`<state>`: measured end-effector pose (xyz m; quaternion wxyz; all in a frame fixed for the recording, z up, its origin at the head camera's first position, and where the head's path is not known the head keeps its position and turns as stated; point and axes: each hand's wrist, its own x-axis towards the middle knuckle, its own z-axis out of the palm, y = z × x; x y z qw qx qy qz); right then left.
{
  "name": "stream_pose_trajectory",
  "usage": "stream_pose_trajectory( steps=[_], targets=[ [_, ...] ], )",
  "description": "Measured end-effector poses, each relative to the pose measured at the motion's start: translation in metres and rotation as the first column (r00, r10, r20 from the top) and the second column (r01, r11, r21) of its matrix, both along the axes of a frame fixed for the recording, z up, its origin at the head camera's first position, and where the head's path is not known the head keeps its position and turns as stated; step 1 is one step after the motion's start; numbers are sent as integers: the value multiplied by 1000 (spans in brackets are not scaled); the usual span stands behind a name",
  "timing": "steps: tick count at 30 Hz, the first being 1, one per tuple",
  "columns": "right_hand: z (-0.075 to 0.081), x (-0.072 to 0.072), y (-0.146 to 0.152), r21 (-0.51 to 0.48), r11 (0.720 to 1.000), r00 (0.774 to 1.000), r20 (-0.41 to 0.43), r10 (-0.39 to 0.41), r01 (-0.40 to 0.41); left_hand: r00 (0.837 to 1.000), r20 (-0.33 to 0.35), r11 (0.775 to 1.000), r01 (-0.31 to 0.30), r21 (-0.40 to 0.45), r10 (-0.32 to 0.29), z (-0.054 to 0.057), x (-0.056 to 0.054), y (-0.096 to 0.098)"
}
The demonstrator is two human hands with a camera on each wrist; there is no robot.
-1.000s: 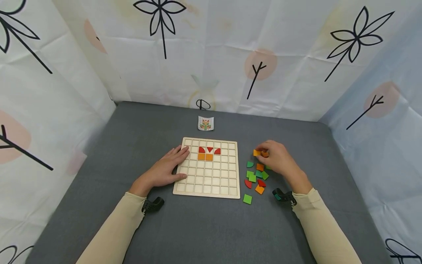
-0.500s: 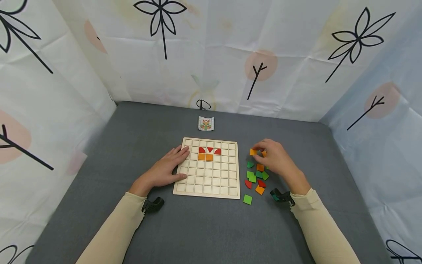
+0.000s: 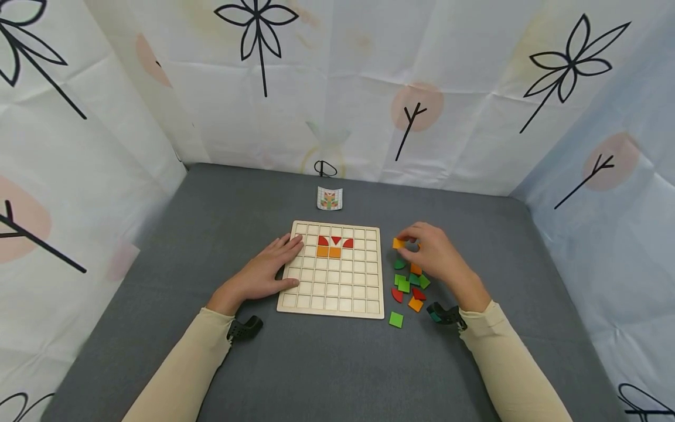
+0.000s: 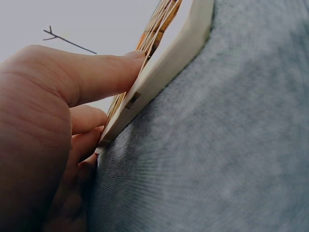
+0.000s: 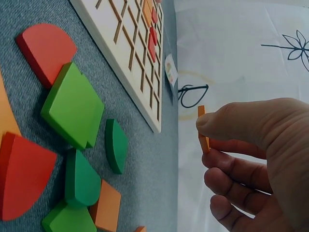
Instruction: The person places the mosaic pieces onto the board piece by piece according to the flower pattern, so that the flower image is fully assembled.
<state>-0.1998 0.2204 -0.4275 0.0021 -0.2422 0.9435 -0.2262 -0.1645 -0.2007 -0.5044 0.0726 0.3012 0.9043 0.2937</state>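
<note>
My left hand (image 3: 263, 269) rests with straight fingers on the left rim of a wooden grid board (image 3: 332, 315). In the left wrist view its thumb (image 4: 108, 75) lies over the edge of that board (image 4: 186, 48). Thumb and fingertips of my right hand (image 3: 437, 252) pinch an orange square tile (image 3: 399, 243), raised right of the board. The right wrist view shows this orange tile (image 5: 204, 143) edge-on. Two orange squares (image 3: 329, 252) and three red pieces, among them a small triangle (image 3: 336, 240), sit in the board's upper cells.
Loose tiles lie right of the board: a green square (image 3: 396, 319), a red rounded piece (image 5: 48, 50), a dark green piece (image 5: 116, 146) and several others. A small pattern card (image 3: 329, 198) lies behind the board. Printed cloth (image 3: 337, 117) hangs around the grey table (image 3: 316, 369).
My right hand has moved a little left, toward the board, carrying the orange tile. The left hand and the board have stayed put.
</note>
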Motion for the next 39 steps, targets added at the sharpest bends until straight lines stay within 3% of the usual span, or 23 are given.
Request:
stream_pose_trajectory(
  steps=[39],
  targets=[
    [3, 2, -39, -51, 996, 997, -23, 70, -72, 1000, 2, 1000, -13, -10, 13, -2, 0, 0]
  ],
)
